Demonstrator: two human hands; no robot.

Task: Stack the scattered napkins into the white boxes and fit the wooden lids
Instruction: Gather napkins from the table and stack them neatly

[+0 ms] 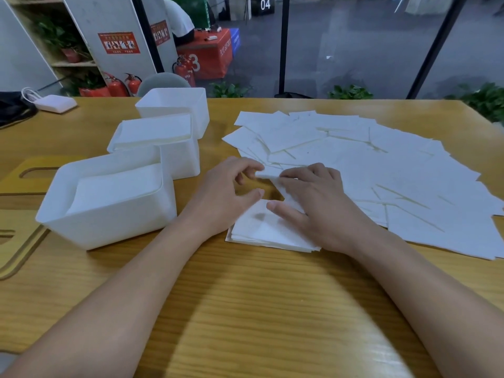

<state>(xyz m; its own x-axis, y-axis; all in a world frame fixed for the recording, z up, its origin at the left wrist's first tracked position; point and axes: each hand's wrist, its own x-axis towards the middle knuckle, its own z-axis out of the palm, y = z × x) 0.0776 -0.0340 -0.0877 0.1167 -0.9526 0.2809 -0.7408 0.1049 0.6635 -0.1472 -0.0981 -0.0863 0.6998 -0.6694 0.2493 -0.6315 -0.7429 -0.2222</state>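
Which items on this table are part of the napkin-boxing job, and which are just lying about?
Job:
- three white boxes: near, middle, far
- scattered napkins
- small napkin stack under both hands
- wooden lids

Lying about:
- white charger with cable
- black item at the table's left edge

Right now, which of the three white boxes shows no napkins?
The far box, nearest the table's back edge. The middle box and near box both show white napkin stacks inside.
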